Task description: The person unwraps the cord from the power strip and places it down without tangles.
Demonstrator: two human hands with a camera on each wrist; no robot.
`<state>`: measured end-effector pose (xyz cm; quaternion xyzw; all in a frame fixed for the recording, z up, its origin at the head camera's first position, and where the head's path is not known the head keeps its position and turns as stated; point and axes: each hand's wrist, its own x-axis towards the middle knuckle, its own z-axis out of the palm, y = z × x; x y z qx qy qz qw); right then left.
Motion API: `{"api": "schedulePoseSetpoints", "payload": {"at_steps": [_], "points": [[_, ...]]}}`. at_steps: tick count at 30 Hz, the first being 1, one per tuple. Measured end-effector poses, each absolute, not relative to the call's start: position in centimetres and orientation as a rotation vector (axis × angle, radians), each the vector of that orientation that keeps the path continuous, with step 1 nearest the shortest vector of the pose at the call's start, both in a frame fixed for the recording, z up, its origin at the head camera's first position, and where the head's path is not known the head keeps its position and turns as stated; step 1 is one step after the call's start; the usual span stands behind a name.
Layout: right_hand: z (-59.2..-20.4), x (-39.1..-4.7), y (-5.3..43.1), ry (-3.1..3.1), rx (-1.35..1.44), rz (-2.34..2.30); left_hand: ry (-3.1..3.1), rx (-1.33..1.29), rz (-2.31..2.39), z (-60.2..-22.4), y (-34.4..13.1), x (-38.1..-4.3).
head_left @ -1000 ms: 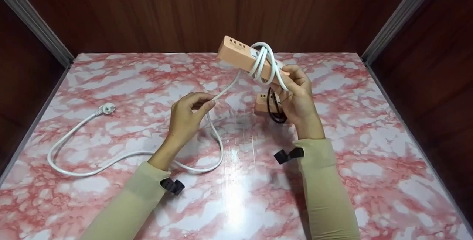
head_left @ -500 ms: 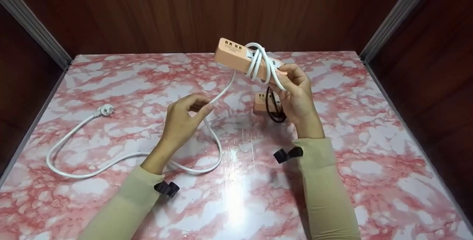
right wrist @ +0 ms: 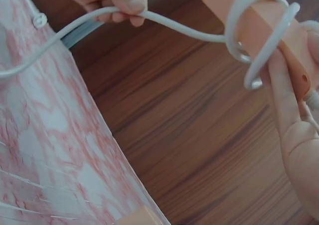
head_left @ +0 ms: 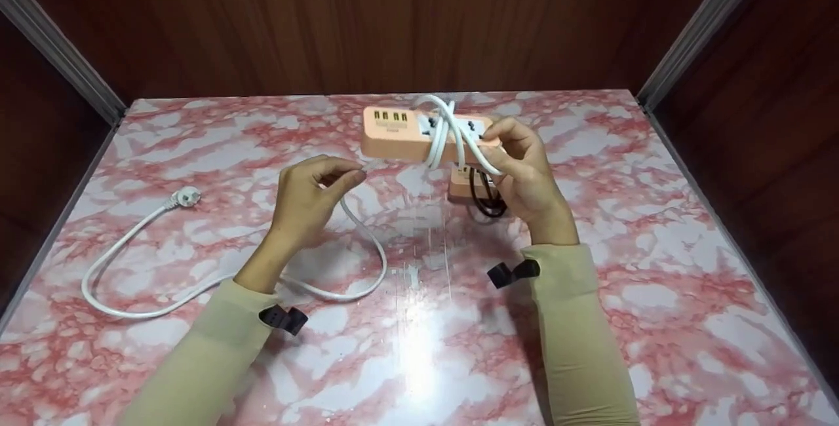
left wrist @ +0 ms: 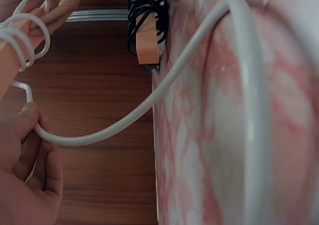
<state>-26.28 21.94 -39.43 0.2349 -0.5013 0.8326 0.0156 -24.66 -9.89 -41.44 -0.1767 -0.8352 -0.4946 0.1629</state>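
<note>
L hand (head_left: 307, 195) pinches white cord (left wrist: 252, 85), ctr-left of frame. R hand (head_left: 531, 180) grips peach strip (head_left: 401, 144), upper ctr, cord looped round it.

From my end I see a glossy red-and-white marbled table (head_left: 662, 242), with bright glare (head_left: 419, 354) at six o'clock. The back wall (head_left: 393, 26), dark wood grain, spans twelve; the left wall (head_left: 26, 170) and right wall (head_left: 799, 177) match it at nine and three. A grey post (head_left: 59, 42) slants at ten, another at two.
</note>
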Motion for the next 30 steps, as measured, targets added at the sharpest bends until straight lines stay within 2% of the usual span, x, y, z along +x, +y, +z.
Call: {"api": "schedulePoseSetpoints", "payload": {"at_steps": [19,30], "points": [[-39.9,-26.5,21.6,-1.845,0.769,2.455,-2.263,-0.458,-1.215,-36.6,-11.2,-26.5],[-39.8,-26.7,21.3,-1.852,0.568,2.431,-2.128,-0.572,-1.127,-34.3,-11.4,-25.7]]}}
